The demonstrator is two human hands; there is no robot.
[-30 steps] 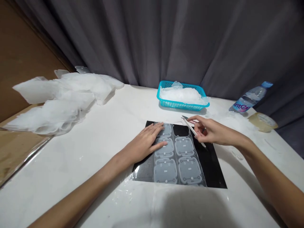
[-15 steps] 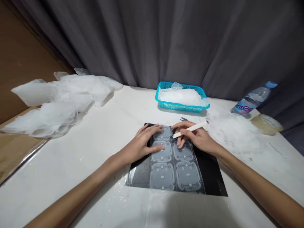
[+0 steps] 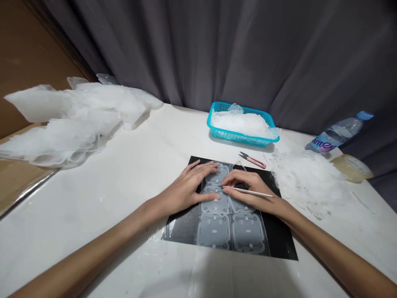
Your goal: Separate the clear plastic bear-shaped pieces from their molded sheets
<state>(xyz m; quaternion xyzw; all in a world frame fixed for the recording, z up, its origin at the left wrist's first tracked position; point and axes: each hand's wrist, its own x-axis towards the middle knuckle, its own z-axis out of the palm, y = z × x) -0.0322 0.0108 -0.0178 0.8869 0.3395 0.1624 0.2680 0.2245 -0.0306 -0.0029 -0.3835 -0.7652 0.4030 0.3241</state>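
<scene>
A clear plastic sheet with several rounded-square outlines [image 3: 215, 231] lies over a black board [image 3: 282, 236] on the white table. My left hand [image 3: 187, 186] rests flat on the sheet's upper left, fingers spread across the outlines. In my right hand [image 3: 252, 186] is a slim, flat white-handled tool [image 3: 256, 192], pinched near its front end. It lies low and almost level, its tip at the sheet between the upper and middle outlines, close to my left thumb. The tip is too small to make out clearly. Beyond my right hand lie pink-handled thread snips [image 3: 252, 159].
A turquoise basket [image 3: 245, 140] behind the board holds white translucent pieces. Loose white scraps [image 3: 310, 178] are heaped at right, near a roll of tape [image 3: 352, 167] and a tilted water bottle [image 3: 338, 132]. Stacked translucent sheets [image 3: 77, 120] sit at left, beside cardboard [image 3: 27, 176].
My right hand has turned and moved slightly down, so the tool now lies lower and shows edge-on. The snips have come into fuller view. My left hand stays on the sheet.
</scene>
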